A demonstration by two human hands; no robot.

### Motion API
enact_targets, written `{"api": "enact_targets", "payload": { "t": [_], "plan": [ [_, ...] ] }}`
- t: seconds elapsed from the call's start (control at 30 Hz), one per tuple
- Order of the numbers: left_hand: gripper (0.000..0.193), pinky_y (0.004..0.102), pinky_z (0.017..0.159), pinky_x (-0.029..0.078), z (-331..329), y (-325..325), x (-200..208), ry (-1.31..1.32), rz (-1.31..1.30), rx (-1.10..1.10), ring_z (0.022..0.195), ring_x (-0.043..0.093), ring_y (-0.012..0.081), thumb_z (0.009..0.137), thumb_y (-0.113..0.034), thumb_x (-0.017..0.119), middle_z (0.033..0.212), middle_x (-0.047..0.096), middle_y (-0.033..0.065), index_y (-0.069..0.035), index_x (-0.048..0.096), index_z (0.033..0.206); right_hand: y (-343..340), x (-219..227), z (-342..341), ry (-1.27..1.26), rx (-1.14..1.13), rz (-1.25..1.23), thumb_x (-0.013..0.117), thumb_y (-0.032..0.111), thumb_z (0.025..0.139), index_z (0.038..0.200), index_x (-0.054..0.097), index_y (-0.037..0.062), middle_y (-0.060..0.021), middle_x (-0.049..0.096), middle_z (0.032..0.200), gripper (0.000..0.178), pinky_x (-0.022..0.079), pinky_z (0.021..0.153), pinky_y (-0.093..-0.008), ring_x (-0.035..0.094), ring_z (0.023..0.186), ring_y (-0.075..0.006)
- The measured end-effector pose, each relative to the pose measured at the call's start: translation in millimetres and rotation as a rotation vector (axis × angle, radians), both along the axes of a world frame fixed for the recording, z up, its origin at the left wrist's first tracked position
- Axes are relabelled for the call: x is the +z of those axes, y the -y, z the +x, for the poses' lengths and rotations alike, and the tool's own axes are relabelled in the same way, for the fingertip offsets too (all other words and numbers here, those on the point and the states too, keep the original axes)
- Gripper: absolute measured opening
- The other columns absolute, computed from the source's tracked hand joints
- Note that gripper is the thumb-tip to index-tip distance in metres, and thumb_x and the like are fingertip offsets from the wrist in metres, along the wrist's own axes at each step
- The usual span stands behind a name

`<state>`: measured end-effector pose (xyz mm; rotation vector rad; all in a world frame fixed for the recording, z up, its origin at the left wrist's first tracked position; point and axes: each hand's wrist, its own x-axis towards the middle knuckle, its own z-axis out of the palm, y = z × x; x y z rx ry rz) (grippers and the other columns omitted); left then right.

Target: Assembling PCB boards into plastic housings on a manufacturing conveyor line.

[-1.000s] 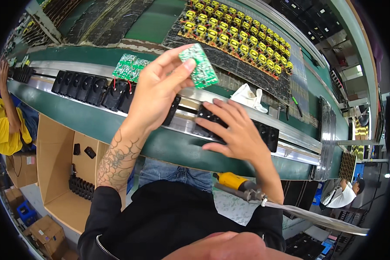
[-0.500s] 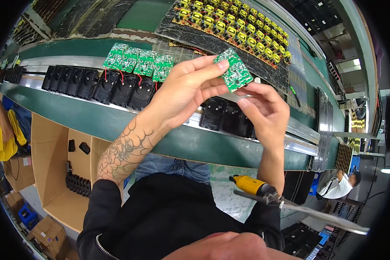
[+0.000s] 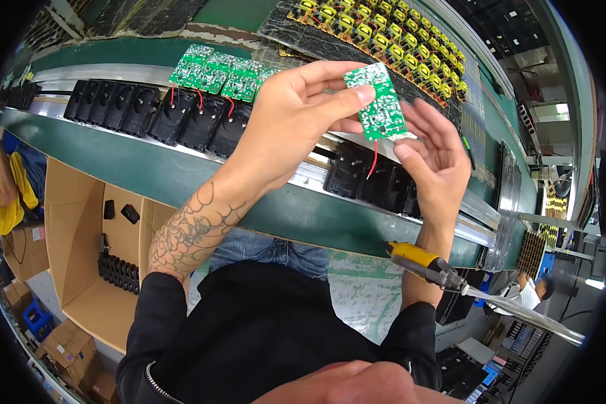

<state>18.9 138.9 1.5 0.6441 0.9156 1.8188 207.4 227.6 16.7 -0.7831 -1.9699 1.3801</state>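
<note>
A green circuit board (image 3: pixel 382 108) dotted with solder points stands upright in my left hand (image 3: pixel 296 121), whose thumb presses its face while the other fingers are behind it. From the board's lower edge hangs a short red wire (image 3: pixel 373 160). My right hand (image 3: pixel 438 158) is beside the board's lower right corner, fingers loosely curled and apart from the thumb. Some of its fingertips are partly behind the board, so contact is unclear. Below the hands, open black plastic housings (image 3: pixel 349 172) sit in a row on the line. Several similar boards (image 3: pixel 205 71) with red wires lie against housings (image 3: pixel 168 118) to the left.
Yellow-topped circuit assemblies (image 3: pixel 384 40) fill a dark mat at the back. A yellow and black power screwdriver (image 3: pixel 417 261) hangs at front right, near my right forearm. An open cardboard box (image 3: pixel 74 236) with black parts stands lower left. People (image 3: pixel 7 195) are at the left and far right.
The board has turned more upright and shifted slightly right in my left hand. Its red wire now shows hanging below. My right hand has moved right, its fingers spreading.
</note>
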Motion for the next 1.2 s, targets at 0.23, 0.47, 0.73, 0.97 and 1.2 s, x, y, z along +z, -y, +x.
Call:
{"api": "enact_targets", "payload": {
  "t": [0.23,0.47,0.73,0.97,1.2],
  "plan": [
    [0.036,0.0207,0.071,0.057,1.0,-1.3,1.0,-0.23,0.023,0.014,0.08,0.067,0.0103,0.093,-0.003,0.07,0.097,0.069,0.0107,0.002,0.062,0.128,2.8,-2.6,-3.9,-0.11,-0.084,-0.153,0.074,-0.009,0.082,0.113,0.067,-0.0046,-0.0089,0.068,0.095,0.032,0.049,0.072,-0.017,0.061,0.078,-0.0091],
    [0.036,0.0194,0.07,0.055,-8.3,-1.1,-4.7,-0.388,-0.045,0.093,0.078,0.066,0.0099,0.092,-0.002,0.07,0.094,0.068,0.0095,0.0,0.064,0.127,-1.8,-9.7,3.8,0.15,0.029,-0.265,0.073,-0.007,0.085,0.109,0.069,-0.0044,-0.0082,0.067,0.096,0.025,0.047,0.069,-0.0166,0.059,0.077,-0.0088],
    [0.035,0.0163,0.065,0.049,10.1,-2.8,-24.9,-0.436,0.016,0.146,0.071,0.059,0.0071,0.091,0.001,0.067,0.087,0.065,0.0059,-0.001,0.064,0.125,-6.9,-24.1,-13.2,0.252,0.127,0.194,0.073,-0.002,0.085,0.097,0.07,-0.0046,-0.0046,0.061,0.091,0.012,0.044,0.061,-0.0217,0.053,0.069,-0.0107],
    [0.035,0.0162,0.059,0.044,8.4,1.2,-27.7,-0.497,-0.053,0.106,0.071,0.054,0.0051,0.091,0.001,0.066,0.089,0.062,0.0054,-0.004,0.065,0.126,3.4,-26.9,-17.6,0.368,0.084,0.391,0.071,0.0,0.087,0.095,0.07,-0.0016,-0.0042,0.058,0.092,0.008,0.042,0.061,-0.0248,0.049,0.068,-0.0133],
    [0.036,0.0165,0.058,0.042,10.8,1.7,-31.0,-0.509,-0.048,0.12,0.074,0.051,0.0047,0.091,0.001,0.065,0.095,0.061,0.0069,-0.006,0.065,0.126,2.0,-32.7,-17.5,0.38,0.085,0.531,0.072,0.001,0.087,0.095,0.065,-0.0043,-0.0054,0.058,0.091,0.012,0.043,0.057,-0.0256,0.05,0.064,-0.0138]
  ]
}}
